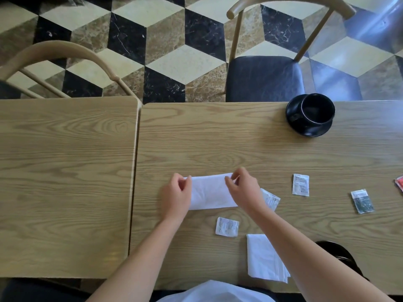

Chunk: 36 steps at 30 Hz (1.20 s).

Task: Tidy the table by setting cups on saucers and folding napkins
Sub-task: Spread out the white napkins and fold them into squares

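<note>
Both hands, left hand (177, 194) and right hand (243, 188), pinch napkin (210, 194) far edge corners.

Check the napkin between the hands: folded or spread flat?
Folded. The napkin lies as a narrow band, the left hand and right hand pinching its far corners.

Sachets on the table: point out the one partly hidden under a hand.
The white sachet tucked under the right hand, beside the napkin; the other sachets lie fully uncovered.
</note>
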Each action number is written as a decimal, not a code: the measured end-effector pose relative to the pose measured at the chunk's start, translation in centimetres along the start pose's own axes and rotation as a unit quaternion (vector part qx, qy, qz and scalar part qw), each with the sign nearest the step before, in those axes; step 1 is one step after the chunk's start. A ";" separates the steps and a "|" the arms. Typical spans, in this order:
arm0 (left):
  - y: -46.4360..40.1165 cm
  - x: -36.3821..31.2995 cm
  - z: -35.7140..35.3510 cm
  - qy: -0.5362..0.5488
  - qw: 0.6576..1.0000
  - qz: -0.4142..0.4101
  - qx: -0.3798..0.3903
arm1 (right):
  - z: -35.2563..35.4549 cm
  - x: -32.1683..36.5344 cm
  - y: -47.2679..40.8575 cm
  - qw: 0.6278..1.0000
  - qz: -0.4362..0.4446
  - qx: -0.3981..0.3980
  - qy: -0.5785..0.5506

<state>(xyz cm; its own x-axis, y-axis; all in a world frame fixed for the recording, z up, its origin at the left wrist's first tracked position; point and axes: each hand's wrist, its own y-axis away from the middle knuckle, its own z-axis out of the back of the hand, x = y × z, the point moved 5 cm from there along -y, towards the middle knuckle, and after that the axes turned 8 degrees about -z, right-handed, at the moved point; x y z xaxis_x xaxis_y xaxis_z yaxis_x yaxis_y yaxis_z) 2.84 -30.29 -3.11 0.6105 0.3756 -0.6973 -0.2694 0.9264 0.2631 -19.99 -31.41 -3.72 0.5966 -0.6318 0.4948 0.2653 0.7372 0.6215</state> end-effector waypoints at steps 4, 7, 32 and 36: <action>1.7 0.2 -3.4 0.146 0.964 0.152 0.162 | -4.9 1.5 2.0 0.959 -0.095 0.243 -0.110; 2.3 1.5 -5.0 0.219 0.920 0.274 0.175 | -6.8 1.0 2.2 0.933 -0.155 0.262 -0.192; 4.3 1.2 -5.5 0.257 0.871 0.393 0.146 | -2.8 2.8 -1.2 0.898 0.178 0.000 0.403; 8.9 1.1 -5.2 0.293 0.843 0.436 0.116 | -2.5 3.5 -0.2 0.886 0.146 0.048 0.437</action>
<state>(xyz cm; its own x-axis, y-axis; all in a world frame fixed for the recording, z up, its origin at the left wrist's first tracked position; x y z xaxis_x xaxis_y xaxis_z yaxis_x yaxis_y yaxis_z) -2.74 -21.77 -5.01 -0.2349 0.9016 -0.3632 -0.2316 0.3110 0.9218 -16.05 -33.16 -3.62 0.9992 0.0399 0.0088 -0.0369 0.7886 0.6139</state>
